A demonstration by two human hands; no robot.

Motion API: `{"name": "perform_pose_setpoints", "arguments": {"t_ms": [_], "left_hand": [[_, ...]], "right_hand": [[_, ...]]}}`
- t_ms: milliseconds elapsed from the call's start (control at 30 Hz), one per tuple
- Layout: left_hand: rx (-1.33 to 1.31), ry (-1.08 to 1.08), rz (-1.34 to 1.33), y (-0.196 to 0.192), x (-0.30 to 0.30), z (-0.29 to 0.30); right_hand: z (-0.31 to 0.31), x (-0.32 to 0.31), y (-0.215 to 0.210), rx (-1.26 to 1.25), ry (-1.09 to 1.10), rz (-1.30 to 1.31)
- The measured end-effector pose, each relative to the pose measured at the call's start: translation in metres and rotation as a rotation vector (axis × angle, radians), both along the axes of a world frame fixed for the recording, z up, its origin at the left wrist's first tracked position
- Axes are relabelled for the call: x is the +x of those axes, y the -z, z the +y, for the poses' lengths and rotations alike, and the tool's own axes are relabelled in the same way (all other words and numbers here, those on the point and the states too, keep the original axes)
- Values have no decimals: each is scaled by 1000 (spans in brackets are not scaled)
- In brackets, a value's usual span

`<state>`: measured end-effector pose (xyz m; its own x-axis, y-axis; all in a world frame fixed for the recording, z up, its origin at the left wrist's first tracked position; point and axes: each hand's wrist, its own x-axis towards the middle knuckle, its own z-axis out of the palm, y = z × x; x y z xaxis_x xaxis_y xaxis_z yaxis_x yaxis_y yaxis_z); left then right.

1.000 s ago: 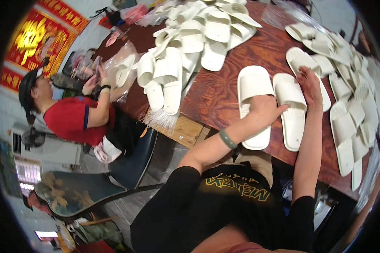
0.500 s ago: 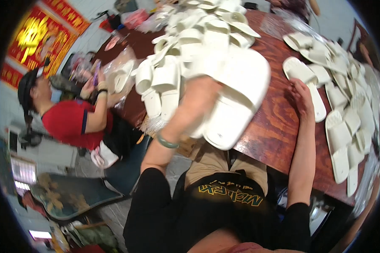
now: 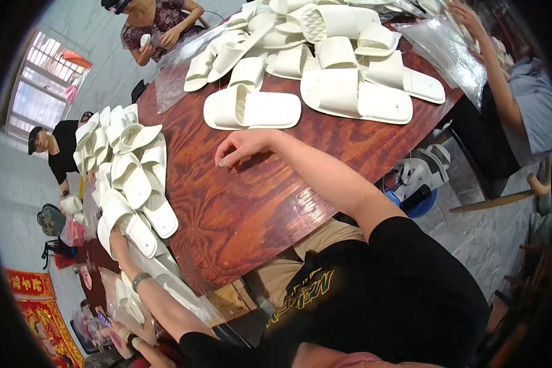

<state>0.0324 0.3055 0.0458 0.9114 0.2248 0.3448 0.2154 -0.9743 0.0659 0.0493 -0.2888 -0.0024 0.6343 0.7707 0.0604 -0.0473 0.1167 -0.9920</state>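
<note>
The left hand is pressing against the near end of a heap of white slippers at the left edge of the dark red wooden table; its fingers are hidden behind a slipper, so whether they are closing on one cannot be told. A green band is sitting on that wrist. The right hand is hovering loosely over bare wood, fingers half curled and holding nothing. Just beyond it a single white slipper is lying flat, an open-toed slide with a broad strap and plain sole. Further back, more white slippers are lying spread and overlapping. Clear plastic bags are lying at the far right corner, beside another person's arm.
</note>
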Motion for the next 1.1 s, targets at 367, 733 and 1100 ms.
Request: {"name": "perform_pose_setpoints", "arguments": {"t_ms": [367,733,1100], "left_hand": [[-321,-198,-8,-1,-6,-96],[-578,367,-261,-35,-98,-311],[-524,329,45,55,-49,-304]], "right_hand": [[-11,6,18,-63,14,66],[-4,-24,-3,-98,-16,-86],[-174,-154,-104,-966,620,-1025]]}}
